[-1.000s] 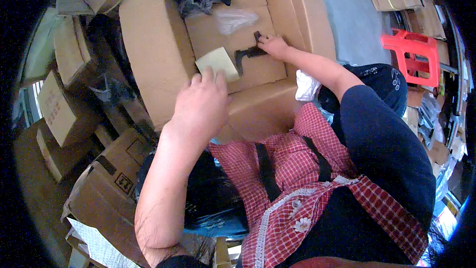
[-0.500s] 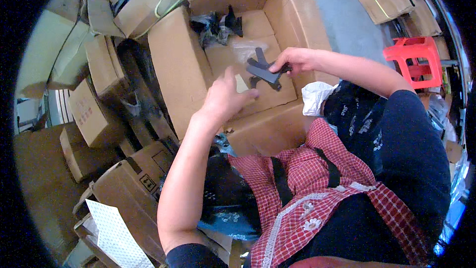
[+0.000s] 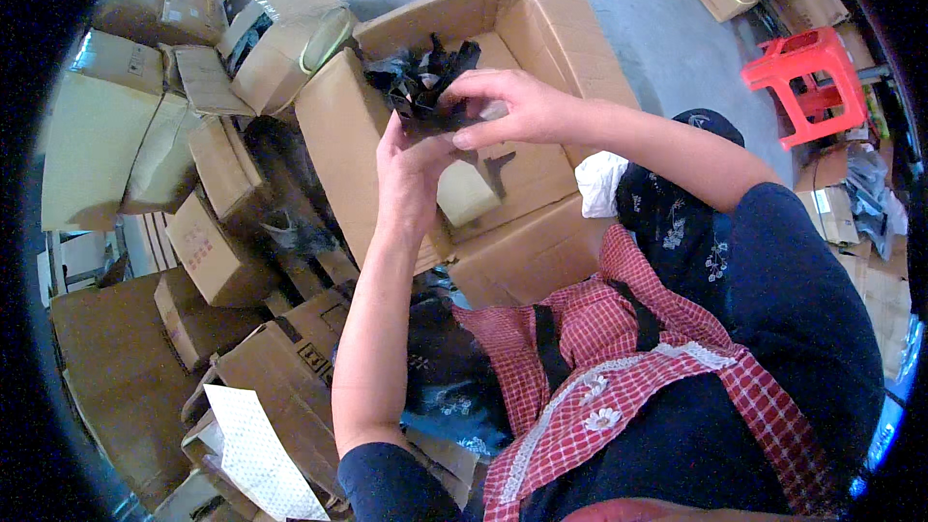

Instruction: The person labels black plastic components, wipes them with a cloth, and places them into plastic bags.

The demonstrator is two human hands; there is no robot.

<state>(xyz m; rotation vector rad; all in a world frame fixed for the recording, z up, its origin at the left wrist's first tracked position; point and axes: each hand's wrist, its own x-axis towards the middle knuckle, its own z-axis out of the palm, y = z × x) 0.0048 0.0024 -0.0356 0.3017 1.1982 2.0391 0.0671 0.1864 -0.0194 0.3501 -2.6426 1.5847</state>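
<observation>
Brown cardboard makes the big open box [image 3: 532, 253] which stands directly before the person, its near edge close to the apron [image 3: 580, 314]; we suppose it is put there so that both arms can reach inside without much stretching. Above its left half the two hands come together. Between them we see a dark piece [image 3: 437, 123], blurred and partly covered, and we judge it is kept between both hands so that it can be turned or straightened. The right hand [image 3: 517, 111] has its thumb apart from its forefinger, as in a loose curve; the left hand [image 3: 411, 164] is bent below the piece, with most fingertips hidden. Whether either one really clamps it, we cannot tell.

Toward the far left corner of the box there is a heap of black pieces [image 3: 425, 72], tangled with some film, perhaps gathered there to leave the near part free for working. Near the left end of the near edge lies a pale block [image 3: 467, 195] (paper, it seems to us), and just beside it, farther in, another dark part [image 3: 499, 164] rests on the bottom. Outside the near right corner, a crumpled white wad [image 3: 601, 184] lies against the trouser leg.
</observation>
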